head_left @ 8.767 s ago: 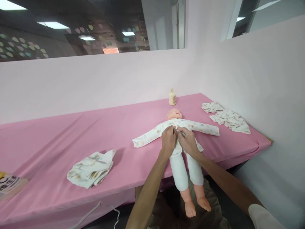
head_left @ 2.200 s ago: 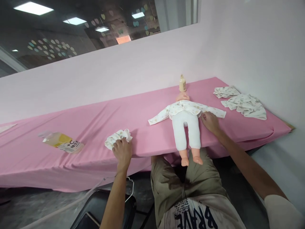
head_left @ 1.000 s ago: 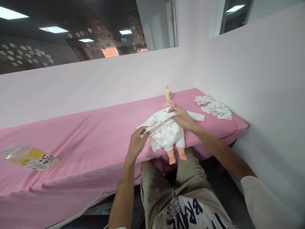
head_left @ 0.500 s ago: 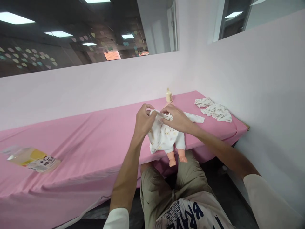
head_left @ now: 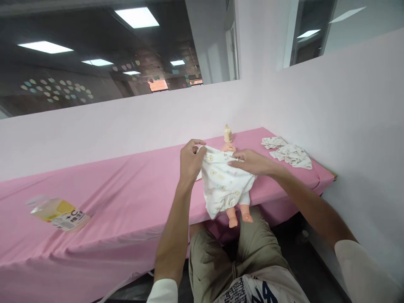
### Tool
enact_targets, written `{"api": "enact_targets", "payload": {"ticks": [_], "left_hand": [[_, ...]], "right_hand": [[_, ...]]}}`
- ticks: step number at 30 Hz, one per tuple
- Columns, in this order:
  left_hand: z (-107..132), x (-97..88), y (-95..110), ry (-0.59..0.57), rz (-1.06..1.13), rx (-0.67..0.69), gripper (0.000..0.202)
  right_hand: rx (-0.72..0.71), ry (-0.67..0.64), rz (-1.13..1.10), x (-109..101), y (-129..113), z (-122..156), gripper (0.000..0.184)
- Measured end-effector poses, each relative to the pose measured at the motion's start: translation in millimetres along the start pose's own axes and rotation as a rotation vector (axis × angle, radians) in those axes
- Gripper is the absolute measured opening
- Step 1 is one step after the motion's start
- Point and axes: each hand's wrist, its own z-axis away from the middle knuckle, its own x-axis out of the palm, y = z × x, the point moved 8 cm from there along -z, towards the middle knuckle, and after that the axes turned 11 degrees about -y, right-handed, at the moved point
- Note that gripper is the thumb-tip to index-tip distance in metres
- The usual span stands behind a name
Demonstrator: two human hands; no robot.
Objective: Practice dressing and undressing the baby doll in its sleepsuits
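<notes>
A doll lies on its back on the pink-covered table, its bare feet over the front edge near my knees. Spread over its body is a white baby top with a small coloured print; it hides the doll's trunk and arms, while part of the head shows above. At the top's upper left corner, my left hand is closed in a pinch, holding the fabric raised. My right hand grips the upper edge on the other side, thumb lying over the cloth. Some fingertips there are hidden.
Beyond the doll's head stands a small pump bottle. Crumpled printed baby clothes lie at the right, by the wall. A large clear bottle with a yellow label lies tilted on the pink cover at the left.
The baby top is now spread wider across the doll, held between hands farther apart. My right hand has moved right. The sleeve that stuck out at the right is out of sight.
</notes>
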Motion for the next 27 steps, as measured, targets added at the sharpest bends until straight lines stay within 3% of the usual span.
{"api": "enact_targets", "payload": {"ticks": [6, 9, 12, 15, 19, 23, 27], "left_hand": [[4, 31.6, 17, -0.432, 0.036, 0.059, 0.021], [15, 47.6, 27, -0.609, -0.039, 0.144, 0.027], [18, 46.5, 29, -0.671, -0.17, 0.191, 0.026], [11, 25.0, 34, -0.624, -0.125, 0.208, 0.024], [5, 2.4, 59, -0.593, 0.067, 0.234, 0.025], [9, 21.2, 92, -0.765, 0.062, 0.289, 0.025], [17, 45.9, 105, -0.988, -0.076, 0.389, 0.022]], "right_hand": [[0.022, 0.118, 0.166, -48, -21, 1, 0.029], [-0.017, 0.188, 0.126, -56, -32, -1, 0.027], [0.003, 0.161, 0.038, -55, -36, 3, 0.022], [0.063, 0.03, -0.111, -51, -32, 11, 0.022], [0.119, -0.139, -0.339, -38, -20, 15, 0.033], [0.007, -0.398, -0.625, 0, -23, 1, 0.032], [-0.226, -0.414, -0.807, 21, -30, -11, 0.02]]}}
